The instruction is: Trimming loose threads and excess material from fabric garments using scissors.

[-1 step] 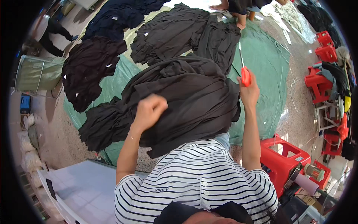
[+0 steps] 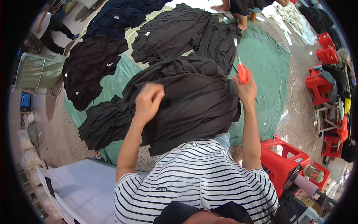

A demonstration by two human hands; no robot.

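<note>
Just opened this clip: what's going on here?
A person in a striped shirt has a big heap of dark cloth gathered in front of them. Their right hand grips a red-handled tool, probably scissors. The left hand is loosely curled over the heap; whether it touches is unclear. More dark cloth piles lie beyond, and a green sheet spreads to the right.
</note>
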